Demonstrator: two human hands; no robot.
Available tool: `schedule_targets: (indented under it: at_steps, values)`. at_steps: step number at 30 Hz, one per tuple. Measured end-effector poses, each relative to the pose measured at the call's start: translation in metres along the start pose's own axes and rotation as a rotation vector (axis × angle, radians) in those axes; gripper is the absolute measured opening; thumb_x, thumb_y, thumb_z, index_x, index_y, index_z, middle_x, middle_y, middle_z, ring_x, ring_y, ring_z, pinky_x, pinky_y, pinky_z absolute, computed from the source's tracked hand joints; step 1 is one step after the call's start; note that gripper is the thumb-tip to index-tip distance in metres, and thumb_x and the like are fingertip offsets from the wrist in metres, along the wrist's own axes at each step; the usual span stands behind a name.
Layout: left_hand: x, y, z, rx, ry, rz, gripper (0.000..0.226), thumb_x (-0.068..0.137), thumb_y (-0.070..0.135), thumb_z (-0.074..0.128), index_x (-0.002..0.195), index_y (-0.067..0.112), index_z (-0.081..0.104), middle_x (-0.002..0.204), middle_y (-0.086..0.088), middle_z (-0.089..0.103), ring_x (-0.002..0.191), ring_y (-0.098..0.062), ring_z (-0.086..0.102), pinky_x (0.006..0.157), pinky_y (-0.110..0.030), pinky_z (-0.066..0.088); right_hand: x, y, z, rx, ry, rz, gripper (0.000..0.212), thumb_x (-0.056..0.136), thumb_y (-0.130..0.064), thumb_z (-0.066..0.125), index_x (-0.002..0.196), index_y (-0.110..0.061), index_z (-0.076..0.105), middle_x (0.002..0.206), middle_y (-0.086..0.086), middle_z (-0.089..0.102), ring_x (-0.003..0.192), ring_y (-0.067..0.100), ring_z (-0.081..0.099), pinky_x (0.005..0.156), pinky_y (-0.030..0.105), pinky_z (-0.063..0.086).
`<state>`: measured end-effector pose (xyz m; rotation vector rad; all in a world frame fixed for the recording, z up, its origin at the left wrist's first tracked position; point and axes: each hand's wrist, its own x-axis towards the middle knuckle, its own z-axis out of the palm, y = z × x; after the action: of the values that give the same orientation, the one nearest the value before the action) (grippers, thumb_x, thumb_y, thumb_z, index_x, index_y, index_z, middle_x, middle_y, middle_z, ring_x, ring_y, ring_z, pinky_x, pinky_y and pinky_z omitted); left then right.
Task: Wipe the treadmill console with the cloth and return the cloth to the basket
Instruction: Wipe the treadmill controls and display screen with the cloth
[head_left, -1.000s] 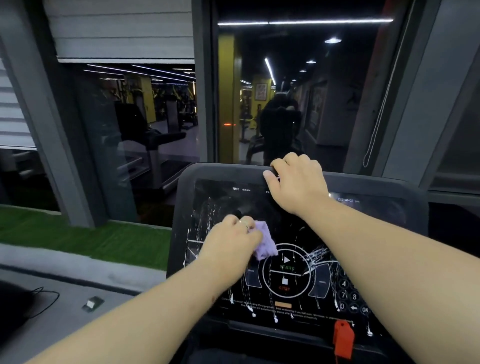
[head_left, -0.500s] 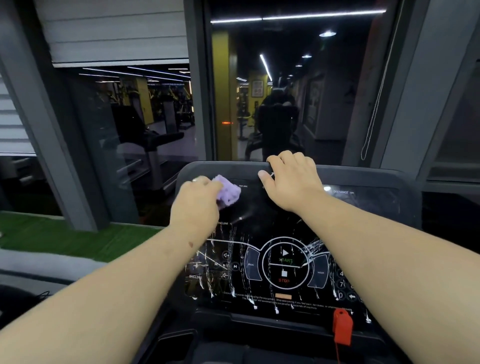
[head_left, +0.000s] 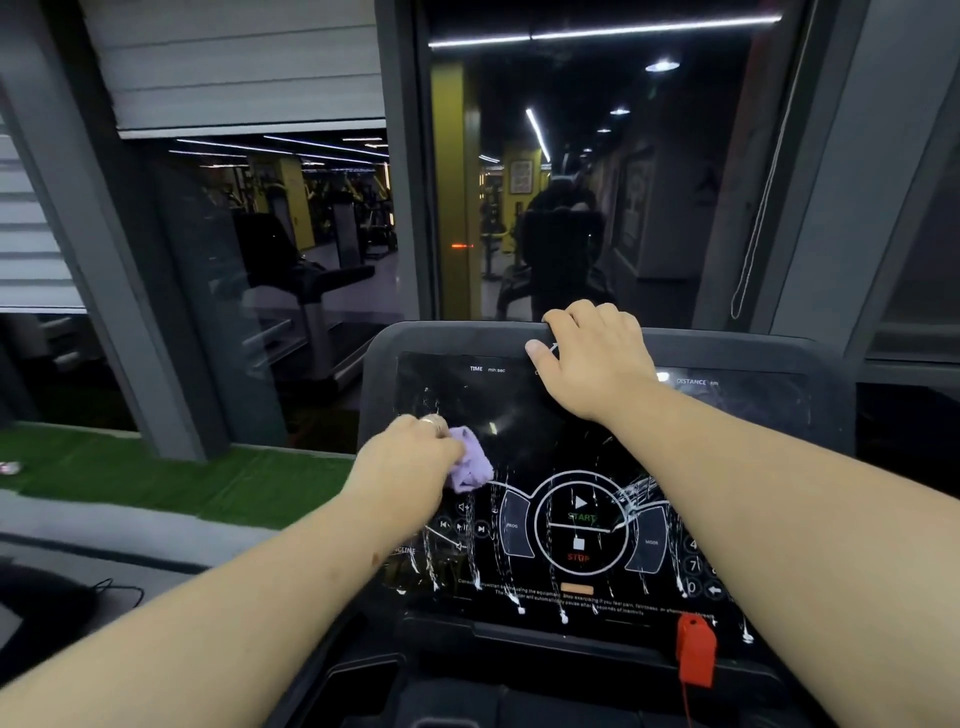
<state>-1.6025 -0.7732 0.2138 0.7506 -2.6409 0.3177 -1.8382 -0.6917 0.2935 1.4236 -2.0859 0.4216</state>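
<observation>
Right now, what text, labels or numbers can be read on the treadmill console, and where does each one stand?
"TIME min:sec": console, top left.
"DISTANCE": top right; its unit is blurred.
"START": centre dial, green.
"STOP": centre dial, red.
"PROG": left of dial.
"MODE": right of dial.
"INCLINE": lower left, partly hidden.
Keypad digits "7", "0": right.
Warning lines along the bottom: too small.

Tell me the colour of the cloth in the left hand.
Light purple cloth, clearest in the head view.

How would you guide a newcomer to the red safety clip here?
Start at the black treadmill console below the window. Drop to its lower right edge, under the number keys. There stands the red plastic safety clip, the only bright red block, trailing a thin red cord.
</observation>
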Motion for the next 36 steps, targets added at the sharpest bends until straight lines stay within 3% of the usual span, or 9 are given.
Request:
schedule_targets:
  at_steps: [5,10,15,20,23,26,31,34,36]
  values:
    - [0.023,-0.024,-0.008,-0.038,0.186,-0.249,0.018,0.079,0.009,0.07,0.095,0.017,0.072,0.094,-0.006,0.061,0.079,-0.031,0.058,0.065,-0.044,0.055,0.0,0.0,0.002,0.004,0.011,0.011,0.054,0.098,-0.058,0.029,0.126,-0.023,0.058,0.118,0.001,0.058,0.105,0.028,0.051,0.099,0.045,0.039]
    - [-0.007,0.004,0.009,-0.051,0.046,-0.053,0.021,0.08,0.007,0.069,0.095,0.021,0.068,0.1,-0.001,0.059,0.084,-0.026,0.054,0.06,-0.038,0.053,0.0,0.001,0.004,-0.014,0.009,0.006,0.055,0.097,-0.059,0.029,0.128,-0.023,0.057,0.117,0.001,0.059,0.105,0.028,0.051,0.098,0.045,0.04]
    - [0.03,-0.032,-0.013,-0.061,0.231,-0.298,0.011,0.076,0.006,0.073,0.084,0.012,0.069,0.084,-0.009,0.057,0.069,-0.03,0.054,0.058,-0.037,0.048,-0.001,-0.001,0.004,-0.032,0.012,0.008,0.055,0.097,-0.059,0.03,0.128,-0.023,0.056,0.118,0.001,0.058,0.105,0.027,0.051,0.098,0.044,0.038]
    - [-0.003,-0.006,0.011,-0.049,0.084,-0.063,0.022,0.074,0.003,0.068,0.091,0.017,0.069,0.096,-0.006,0.06,0.078,-0.029,0.054,0.059,-0.043,0.055,-0.002,-0.002,0.004,-0.049,0.011,0.014,0.056,0.097,-0.06,0.029,0.127,-0.023,0.057,0.118,0.001,0.058,0.106,0.028,0.052,0.098,0.045,0.039]
    - [0.022,-0.029,-0.008,0.023,0.107,-0.15,0.016,0.083,0.016,0.069,0.099,0.019,0.069,0.096,-0.004,0.058,0.084,-0.026,0.058,0.07,-0.042,0.056,-0.002,-0.002,0.004,-0.052,0.01,0.01,0.055,0.097,-0.06,0.03,0.128,-0.023,0.056,0.119,0.001,0.058,0.106,0.028,0.052,0.099,0.044,0.039]
    - [0.022,-0.029,-0.009,0.005,0.194,-0.268,0.012,0.081,0.015,0.074,0.092,0.013,0.069,0.09,-0.009,0.058,0.077,-0.03,0.057,0.062,-0.04,0.051,-0.001,-0.002,0.003,-0.051,0.007,0.01,0.055,0.097,-0.06,0.03,0.127,-0.022,0.056,0.119,0.001,0.058,0.106,0.027,0.051,0.099,0.044,0.039]
    - [-0.001,-0.013,0.004,-0.004,0.019,-0.09,0.017,0.079,0.01,0.071,0.093,0.02,0.07,0.097,-0.003,0.056,0.082,-0.025,0.054,0.062,-0.041,0.057,-0.001,-0.002,0.003,-0.054,0.012,0.012,0.055,0.097,-0.06,0.03,0.127,-0.023,0.056,0.118,0.001,0.059,0.105,0.027,0.052,0.098,0.044,0.04]
    - [0.029,-0.04,-0.014,-0.028,0.218,-0.252,0.014,0.077,0.015,0.077,0.089,0.014,0.07,0.088,-0.008,0.057,0.074,-0.03,0.056,0.059,-0.042,0.053,-0.001,-0.002,0.004,-0.054,0.018,0.011,0.054,0.097,-0.06,0.03,0.127,-0.023,0.056,0.118,0.001,0.058,0.105,0.027,0.051,0.097,0.044,0.039]
    - [0.021,-0.031,-0.011,-0.062,0.226,-0.266,0.016,0.079,0.017,0.079,0.091,0.012,0.068,0.09,-0.009,0.056,0.076,-0.03,0.053,0.058,-0.04,0.05,-0.001,-0.002,0.004,-0.051,0.017,0.009,0.054,0.097,-0.06,0.03,0.128,-0.023,0.056,0.119,0.001,0.058,0.105,0.027,0.051,0.098,0.044,0.038]
